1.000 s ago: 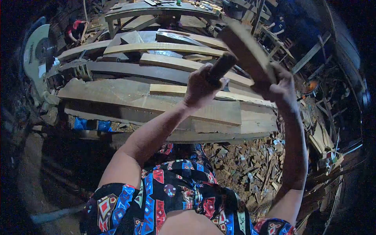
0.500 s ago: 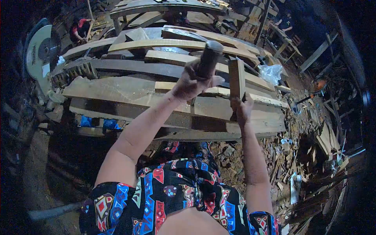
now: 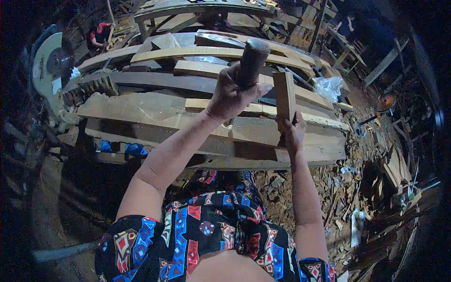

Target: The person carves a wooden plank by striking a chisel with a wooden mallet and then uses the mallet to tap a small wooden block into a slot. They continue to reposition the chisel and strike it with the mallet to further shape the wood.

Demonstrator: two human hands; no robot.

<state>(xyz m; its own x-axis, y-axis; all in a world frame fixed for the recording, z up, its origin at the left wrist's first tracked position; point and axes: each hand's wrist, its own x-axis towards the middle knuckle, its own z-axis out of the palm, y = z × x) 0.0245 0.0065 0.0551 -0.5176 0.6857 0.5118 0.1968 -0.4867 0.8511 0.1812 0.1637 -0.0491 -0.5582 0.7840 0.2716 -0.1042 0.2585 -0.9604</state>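
Wooden block (image 3: 284, 94): upright, foot on the plank stack (image 3: 155, 110) near its front right corner. A second ago it was raised and tilted; placing appears finished.
Right hand (image 3: 292, 134): fingers clamped on the block's lower end.
Left hand (image 3: 230, 96): fingers wrapped tight round a dark mallet (image 3: 253, 56), lifted slightly, just left of the block's top, apart from it.
Mitre saw (image 3: 47, 61): stack's left end.

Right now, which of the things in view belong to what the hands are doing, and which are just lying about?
In use:
left hand gripping the dark round tool, raised
right hand holding the wooden block upright
plank stack under both hands

Lying about:
circular saw, far left
plastic bag
wood scraps on the floor
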